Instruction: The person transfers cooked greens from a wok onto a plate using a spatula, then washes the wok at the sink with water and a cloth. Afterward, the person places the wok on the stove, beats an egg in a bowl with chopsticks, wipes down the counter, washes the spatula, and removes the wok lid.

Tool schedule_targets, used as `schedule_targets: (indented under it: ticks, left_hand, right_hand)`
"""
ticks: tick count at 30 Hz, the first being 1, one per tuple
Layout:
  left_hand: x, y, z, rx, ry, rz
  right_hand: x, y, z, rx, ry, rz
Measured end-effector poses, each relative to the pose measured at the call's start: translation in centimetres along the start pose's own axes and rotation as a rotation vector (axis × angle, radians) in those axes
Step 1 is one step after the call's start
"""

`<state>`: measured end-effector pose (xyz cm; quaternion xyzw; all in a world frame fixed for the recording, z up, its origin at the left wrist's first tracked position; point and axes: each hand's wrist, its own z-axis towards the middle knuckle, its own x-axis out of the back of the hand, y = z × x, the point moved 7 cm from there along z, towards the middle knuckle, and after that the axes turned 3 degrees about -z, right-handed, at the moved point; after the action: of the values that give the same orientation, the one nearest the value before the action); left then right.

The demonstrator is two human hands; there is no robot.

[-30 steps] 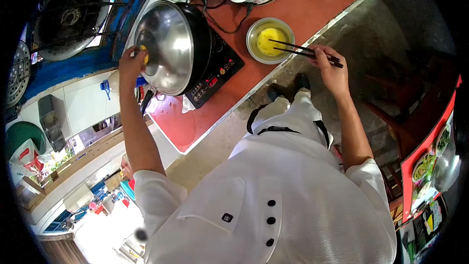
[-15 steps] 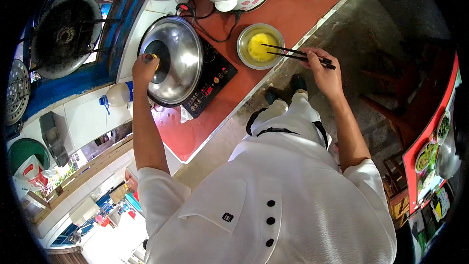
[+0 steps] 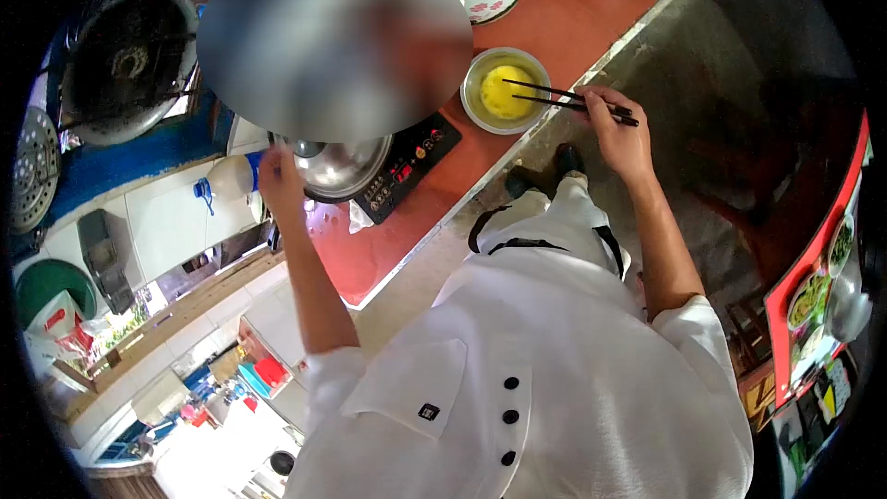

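Observation:
My left hand (image 3: 280, 176) is beside the left rim of the metal lid (image 3: 353, 164), its fingers closed. A dark, thin shape shows above and below that hand; I cannot tell what it holds. The lid lies over a pan on the black induction cooker (image 3: 420, 162), its upper part hidden by a blurred oval patch. Between the fingers of my right hand (image 3: 614, 125) are black chopsticks (image 3: 564, 97). Their tips reach into a metal bowl (image 3: 471, 109) of yellow beaten egg (image 3: 504, 92).
A white rice cooker (image 3: 490, 0) stands at the back of the red counter (image 3: 564, 14). Left of the cooker is a plastic bottle (image 3: 228, 177) with a blue cap. Far right, plates of food (image 3: 810, 300) sit on a red table (image 3: 782, 333).
My left hand has left the lid's knob and moved down toward its left rim. My right hand keeps the chopsticks in the bowl. A blurred patch now covers part of the lid.

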<state>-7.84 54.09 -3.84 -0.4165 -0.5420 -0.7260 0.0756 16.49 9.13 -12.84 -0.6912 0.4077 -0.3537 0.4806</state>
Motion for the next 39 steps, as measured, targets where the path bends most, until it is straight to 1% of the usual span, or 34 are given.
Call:
schedule_targets:
  ticks: [1, 2, 3, 4, 5, 6, 7, 8, 10, 11, 12, 14, 15, 16, 18, 19, 20, 22, 23, 25, 29, 31, 32, 34, 35, 36, 37, 38, 39]
  left_hand:
    - [0.5, -2.5, -2.1, 0.116, -0.03, -0.125]
    - [-0.3, -2.0, -5.8, 0.151, -0.071, -0.301]
    - [-0.2, -7.1, -7.7, 0.17, -0.039, -0.313]
    - [-1.4, -11.0, -10.2, 0.333, -0.131, -0.423]
    - [-2.0, -14.4, -13.2, 0.557, -0.046, -0.459]
    - [-2.7, -17.6, -15.2, 0.736, -0.062, -0.442]
    - [-3.1, -20.9, -16.7, 0.851, -0.079, -0.505]
    - [-3.3, -21.3, -16.9, 0.854, -0.088, -0.487]
    - [-4.0, -22.7, -17.2, 0.933, -0.003, -0.442]
    - [-4.7, -22.8, -16.6, 0.919, -0.106, -0.556]
    - [-4.5, -23.2, -16.0, 0.925, -0.11, -0.523]
    - [-7.0, -22.1, -13.9, 0.867, -0.214, -0.722]
    - [-7.7, -21.6, -13.4, 0.872, -0.194, -0.826]
    - [-7.9, -21.9, -13.2, 0.877, -0.208, -0.8]
    - [-8.0, -23.0, -13.1, 0.95, -0.118, -0.712]
    - [-8.2, -25.3, -12.6, 0.963, -0.218, -0.805]
    - [-8.3, -25.8, -12.2, 0.961, -0.224, -0.801]
    - [-7.6, -27.0, -12.3, 0.976, -0.116, -0.7]
    - [-7.5, -28.1, -12.0, 0.975, -0.118, -0.702]
    - [-7.8, -28.5, -11.6, 0.908, -0.23, -0.746]
    - [-7.5, -28.5, -12.2, 0.917, -0.154, -0.824]
    - [-7.5, -28.5, -12.0, 0.855, -0.224, -0.812]
    - [-7.5, -28.9, -12.3, 0.857, -0.217, -0.812]
    - [-8.8, -26.9, -12.7, 0.757, -0.565, -1.161]
    - [-8.8, -25.5, -12.8, 0.761, -0.558, -1.139]
    - [-8.7, -25.2, -12.9, 0.84, -0.427, -1.039]
    - [-8.5, -25.2, -13.2, 0.911, -0.295, -0.935]
    - [-8.0, -25.5, -13.2, 0.912, -0.29, -0.905]
    - [-7.6, -25.8, -13.3, 0.966, -0.276, -0.963]
  right_hand:
    - [0.0, 0.1, -0.1, -0.009, 0.012, 0.002]
    - [0.0, 0.3, 0.1, -0.013, 0.023, 0.042]
    - [0.1, 0.6, 0.2, -0.018, 0.035, 0.082]
    - [0.1, 1.3, 0.5, -0.031, 0.048, 0.086]
    - [0.1, 2.1, 0.8, -0.003, 0.049, 0.105]
    - [-0.1, 2.6, 0.7, 0.024, 0.049, 0.123]
    - [-0.2, 1.7, 0.3, 0.036, 0.06, 0.147]
    - [-0.2, 1.5, 0.1, 0.019, 0.069, 0.154]
    - [-0.2, 1.7, 0.0, 0.066, 0.091, 0.077]
    - [-0.1, 2.2, -0.1, 0.141, 0.148, 0.117]
    - [-0.4, 3.1, -0.5, 0.113, 0.154, 0.132]
    - [0.1, 2.6, -0.2, 0.136, 0.16, 0.069]
    - [0.3, 2.6, -0.2, 0.137, 0.144, 0.008]
    - [0.2, 3.1, -0.4, 0.115, 0.159, 0.019]
    - [0.1, 3.2, -0.3, 0.17, 0.183, 0.146]
    - [-0.2, 3.6, -0.3, 0.175, 0.175, 0.142]
    - [0.1, 3.5, -0.4, 0.174, 0.182, 0.144]
    - [-0.1, 2.5, -0.9, 0.197, 0.102, 0.019]
    - [-0.2, 2.6, -0.9, 0.169, 0.091, 0.03]
    - [-0.1, 2.4, -1.0, 0.168, 0.086, 0.006]
    - [0.6, 2.0, -0.7, 0.192, 0.08, -0.034]
    - [0.8, 2.4, -0.4, 0.16, 0.072, 0.016]
    - [0.8, 2.9, -0.1, 0.129, 0.067, 0.071]
    - [1.2, 3.3, 0.4, 0.132, 0.061, 0.058]
    - [1.2, 3.6, 0.5, 0.128, 0.064, 0.044]
    - [1.1, 4.1, 0.7, 0.11, 0.065, 0.065]
    - [1.3, 4.1, 0.7, 0.149, 0.094, 0.081]
    - [1.6, 4.2, 0.8, 0.189, 0.123, 0.1]
    - [1.8, 4.6, 0.7, 0.162, 0.102, 0.097]
